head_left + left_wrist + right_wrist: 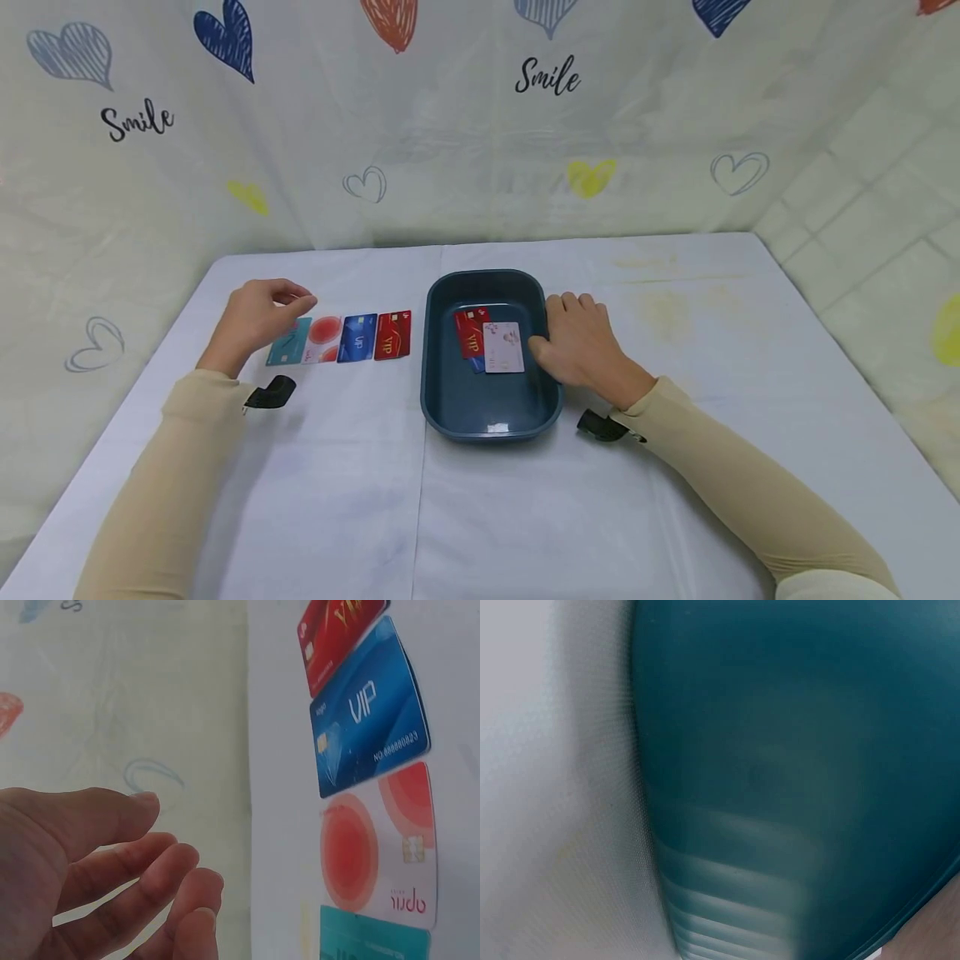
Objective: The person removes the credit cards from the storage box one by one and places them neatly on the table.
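My left hand (262, 312) hovers over the left end of a row of cards, fingers loosely bent and holding nothing. The row has a teal card (288, 343), a white card with red circles (349, 851), a blue VIP card (370, 709) and a red VIP card (393, 335). My right hand (588, 342) grips the right rim of a dark blue tray (491, 417), its thumb over the edge. Inside the tray, a white card with a pink pattern (504, 347) overlaps a red VIP card (469, 333) and a mostly hidden blue card (477, 365).
A white cloth (480, 517) covers the table beneath the tray and cards. Behind the table's far edge hangs a pale curtain (465, 183) printed with hearts and lettering. Each wrist wears a small black device, one (272, 392) on the left and another (602, 426) on the right.
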{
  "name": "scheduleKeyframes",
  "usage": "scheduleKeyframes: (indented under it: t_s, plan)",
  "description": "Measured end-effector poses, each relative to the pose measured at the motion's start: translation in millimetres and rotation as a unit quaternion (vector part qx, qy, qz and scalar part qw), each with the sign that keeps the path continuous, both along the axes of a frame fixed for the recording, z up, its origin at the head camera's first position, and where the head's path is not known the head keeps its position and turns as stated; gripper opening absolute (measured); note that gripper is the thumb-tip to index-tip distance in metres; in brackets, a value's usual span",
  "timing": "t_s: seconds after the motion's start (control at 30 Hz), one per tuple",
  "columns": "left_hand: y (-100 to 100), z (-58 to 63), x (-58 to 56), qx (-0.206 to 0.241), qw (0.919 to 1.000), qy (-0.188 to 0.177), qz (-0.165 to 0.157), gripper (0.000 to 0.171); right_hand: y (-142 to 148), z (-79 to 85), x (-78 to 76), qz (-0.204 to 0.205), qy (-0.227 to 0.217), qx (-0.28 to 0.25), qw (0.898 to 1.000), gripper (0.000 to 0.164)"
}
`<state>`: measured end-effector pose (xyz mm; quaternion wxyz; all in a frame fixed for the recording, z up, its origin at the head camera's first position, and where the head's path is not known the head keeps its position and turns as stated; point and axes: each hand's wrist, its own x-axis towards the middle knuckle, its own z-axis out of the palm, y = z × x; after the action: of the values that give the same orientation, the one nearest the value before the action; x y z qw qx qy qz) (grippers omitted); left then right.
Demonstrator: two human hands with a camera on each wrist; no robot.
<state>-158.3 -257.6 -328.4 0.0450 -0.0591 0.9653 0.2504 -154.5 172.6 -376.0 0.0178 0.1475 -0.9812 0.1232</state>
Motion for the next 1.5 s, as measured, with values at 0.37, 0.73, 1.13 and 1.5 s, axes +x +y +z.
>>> scheduleKeyframes:
  t_s: [0.37, 0.73, 1.13, 1.5]
  plan:
    - [37, 16.4, -1.2, -0.006, 0.9993, 0.022, -0.029, 0.046, 0, 0.1, 0.2, -0.001, 0.001, 0.000, 1.000, 0.038]
    - [69, 33.6, 2.5, 0.003, 0.9956, 0.066, -0.066, 0.036, 1, -0.1, 0.0, 0.000, 0.003, 0.001, 1.000, 0.040]
    - [104, 42.3, 1.5, 0.009, 0.9862, 0.115, -0.119, 0.030, 3, 0.3, 0.4, 0.004, 0.007, -0.005, 1.000, 0.034]
    - [136, 38.4, -5.4, 0.006, 0.9807, 0.116, -0.158, 0.028, 3, -1.8, -0.5, 0.003, 0.012, -0.005, 1.000, 0.031]
